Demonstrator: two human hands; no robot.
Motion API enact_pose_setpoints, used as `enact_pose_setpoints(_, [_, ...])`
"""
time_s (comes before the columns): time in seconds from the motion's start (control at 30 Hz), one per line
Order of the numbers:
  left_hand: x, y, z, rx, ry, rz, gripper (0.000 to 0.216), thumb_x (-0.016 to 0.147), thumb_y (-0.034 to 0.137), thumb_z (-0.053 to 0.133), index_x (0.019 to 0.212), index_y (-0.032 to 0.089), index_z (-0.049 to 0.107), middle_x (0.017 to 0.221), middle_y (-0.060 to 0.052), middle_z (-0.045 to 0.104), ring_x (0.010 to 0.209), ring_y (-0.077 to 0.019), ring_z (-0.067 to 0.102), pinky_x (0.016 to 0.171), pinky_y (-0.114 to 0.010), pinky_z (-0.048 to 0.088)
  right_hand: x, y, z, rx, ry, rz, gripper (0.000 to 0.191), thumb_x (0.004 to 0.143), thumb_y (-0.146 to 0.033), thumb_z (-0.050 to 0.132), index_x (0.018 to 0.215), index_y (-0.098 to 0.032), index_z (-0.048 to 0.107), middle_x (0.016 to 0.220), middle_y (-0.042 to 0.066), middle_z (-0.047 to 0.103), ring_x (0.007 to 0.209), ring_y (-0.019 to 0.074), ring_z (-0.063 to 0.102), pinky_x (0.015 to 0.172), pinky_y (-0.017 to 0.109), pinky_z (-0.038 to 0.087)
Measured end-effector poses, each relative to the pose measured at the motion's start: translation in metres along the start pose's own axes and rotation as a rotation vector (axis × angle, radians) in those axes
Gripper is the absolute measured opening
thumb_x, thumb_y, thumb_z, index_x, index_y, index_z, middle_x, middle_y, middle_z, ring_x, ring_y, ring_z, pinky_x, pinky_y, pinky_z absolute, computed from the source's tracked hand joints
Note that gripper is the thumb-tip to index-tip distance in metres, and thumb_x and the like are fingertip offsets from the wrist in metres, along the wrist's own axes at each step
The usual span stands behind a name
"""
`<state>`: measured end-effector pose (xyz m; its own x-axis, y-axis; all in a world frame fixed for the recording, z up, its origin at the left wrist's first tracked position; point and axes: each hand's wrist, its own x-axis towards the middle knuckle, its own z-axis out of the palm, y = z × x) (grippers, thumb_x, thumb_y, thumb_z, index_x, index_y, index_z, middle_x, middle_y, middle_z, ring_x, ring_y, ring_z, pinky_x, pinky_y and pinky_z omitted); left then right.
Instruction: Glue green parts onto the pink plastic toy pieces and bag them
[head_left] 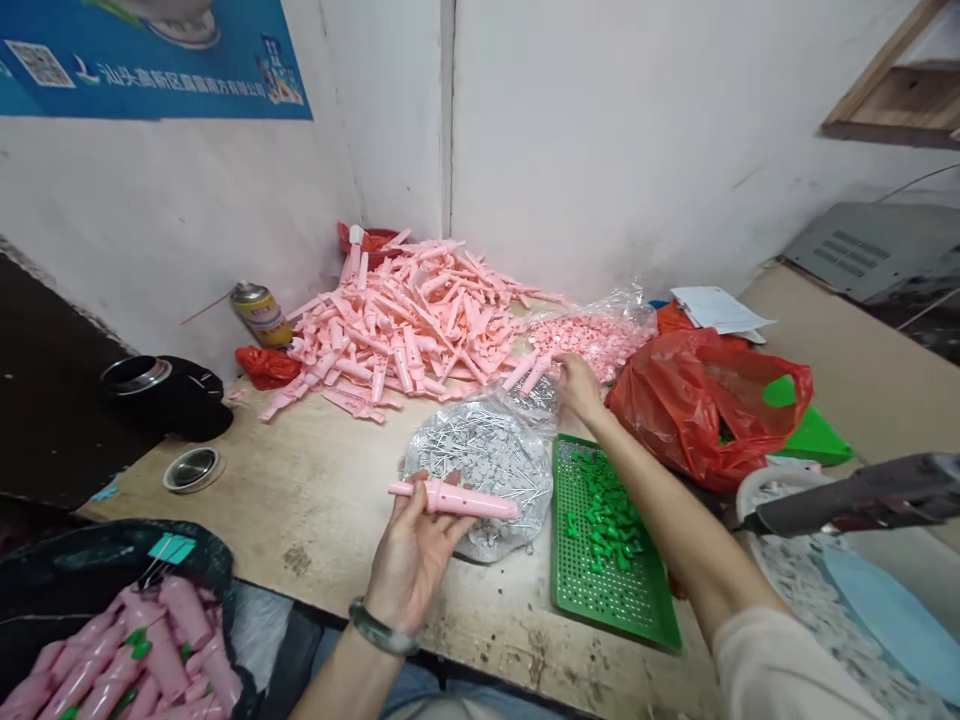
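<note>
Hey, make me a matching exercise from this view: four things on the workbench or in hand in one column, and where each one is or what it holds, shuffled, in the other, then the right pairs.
Column one
1. Long pink plastic tube
2. Green perforated plastic tray
3. Yellow cylindrical metal can
4. Crumpled red plastic bag

Column two
A. Left of the large heap of pink plastic pieces
B. In the left hand
C. In front of white paper sheets
D. Holds small green plastic pieces

Right pairs: 1-B, 2-D, 3-A, 4-C.
</note>
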<state>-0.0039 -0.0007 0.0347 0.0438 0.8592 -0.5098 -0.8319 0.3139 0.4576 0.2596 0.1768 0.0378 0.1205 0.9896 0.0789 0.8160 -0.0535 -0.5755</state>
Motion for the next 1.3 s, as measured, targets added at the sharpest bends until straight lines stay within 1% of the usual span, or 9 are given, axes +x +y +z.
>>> enact_pose_setpoints(0.17, [-0.005, -0.001, -0.005, -0.009, -0.025, -0.058, 0.02, 0.088, 0.027, 0.066, 0.103, 0.024, 0.053, 0.112, -0.01, 0.068, 0.113, -0.0374, 0.065, 0.09, -0.061, 0.055, 0.059, 0.043, -0.014, -0.215, -0.038, 0.133, 0.024, 0.094, -0.034, 0.062, 0.11, -0.016, 0.065, 0.118, 0.011, 0.063, 0.103, 0.0219, 0.062, 0.092, 0.044, 0.052])
enact_pose_setpoints(0.4, [0.0, -0.004, 0.0, 0.064, -0.014, -0.024, 0.024, 0.082, 0.015, 0.07, 0.097, 0.021, 0.052, 0.107, -0.008, 0.069, 0.102, -0.0276, 0.071, 0.084, -0.044, 0.061, 0.021, 0.066, 0.015, -0.325, 0.021, 0.002, 0.027, 0.1, -0.032, 0.052, 0.116, -0.012, 0.061, 0.121, 0.009, 0.059, 0.105, 0.0182, 0.062, 0.093, 0.039, 0.05])
enact_pose_setpoints(0.57, [-0.005, -0.006, 0.0, 0.068, 0.011, 0.02, 0.022, 0.081, 0.017, 0.071, 0.093, 0.02, 0.052, 0.101, -0.007, 0.07, 0.101, -0.0273, 0.071, 0.086, -0.044, 0.06, -0.001, 0.046, 0.008, -0.262, 0.1, -0.107, 0.027, 0.101, -0.027, 0.044, 0.114, -0.011, 0.061, 0.121, 0.011, 0.058, 0.106, 0.018, 0.061, 0.089, 0.036, 0.05])
enact_pose_setpoints(0.67, [-0.01, -0.006, 0.0, 0.071, 0.011, 0.112, 0.026, 0.08, 0.019, 0.073, 0.094, 0.02, 0.052, 0.099, -0.006, 0.069, 0.102, -0.0295, 0.07, 0.086, -0.047, 0.06, -0.039, 0.013, 0.011, -0.185, 0.064, -0.186, 0.017, 0.092, -0.019, 0.051, 0.093, -0.01, 0.065, 0.101, 0.01, 0.066, 0.09, 0.0159, 0.064, 0.078, 0.027, 0.048])
enact_pose_setpoints(0.77, [-0.013, -0.009, 0.002, 0.105, -0.001, 0.19, 0.032, 0.078, 0.021, 0.076, 0.097, 0.022, 0.05, 0.098, -0.004, 0.069, 0.1, -0.028, 0.071, 0.087, -0.048, 0.059, -0.105, -0.021, 0.021, -0.029, -0.17, -0.31, 0.012, 0.078, -0.017, 0.066, 0.09, -0.017, 0.064, 0.073, -0.002, 0.067, 0.063, 0.0112, 0.061, 0.059, 0.02, 0.047])
enact_pose_setpoints(0.87, [-0.013, -0.013, 0.004, 0.156, -0.033, 0.221, 0.038, 0.077, 0.025, 0.078, 0.099, 0.024, 0.048, 0.099, -0.002, 0.068, 0.098, -0.0255, 0.071, 0.088, -0.048, 0.058, -0.166, -0.041, 0.027, 0.386, -0.369, -0.366, 0.021, 0.079, -0.012, 0.061, 0.099, -0.019, 0.065, 0.082, 0.0, 0.07, 0.07, 0.0128, 0.064, 0.067, 0.023, 0.051])
enact_pose_setpoints(0.97, [-0.014, -0.016, 0.005, 0.194, -0.037, 0.22, 0.04, 0.076, 0.028, 0.078, 0.101, 0.025, 0.047, 0.1, -0.002, 0.068, 0.099, -0.0255, 0.071, 0.088, -0.048, 0.058, -0.197, -0.043, 0.031, 0.68, -0.282, -0.2, 0.017, 0.081, -0.024, 0.068, 0.097, -0.019, 0.069, 0.089, 0.003, 0.07, 0.077, 0.015, 0.066, 0.07, 0.026, 0.053])
enact_pose_setpoints(1.13, [-0.016, -0.017, 0.006, 0.233, -0.042, 0.236, 0.04, 0.075, 0.028, 0.079, 0.1, 0.024, 0.048, 0.101, -0.001, 0.067, 0.1, -0.0267, 0.071, 0.088, -0.051, 0.057, -0.202, -0.03, 0.034, 1.039, -0.302, 0.233, 0.039, 0.066, -0.043, 0.084, 0.09, -0.016, 0.071, 0.075, 0.004, 0.072, 0.067, 0.0172, 0.067, 0.066, 0.03, 0.056])
enact_pose_setpoints(1.3, [-0.02, -0.02, 0.005, 0.233, -0.032, 0.223, 0.042, 0.074, 0.028, 0.079, 0.102, 0.026, 0.048, 0.101, -0.001, 0.067, 0.101, -0.0261, 0.07, 0.089, -0.048, 0.057, -0.203, -0.034, 0.037, 1.056, -0.131, 0.24, 0.046, 0.064, -0.045, 0.085, 0.097, -0.017, 0.072, 0.087, 0.007, 0.075, 0.075, 0.0207, 0.071, 0.075, 0.036, 0.06])
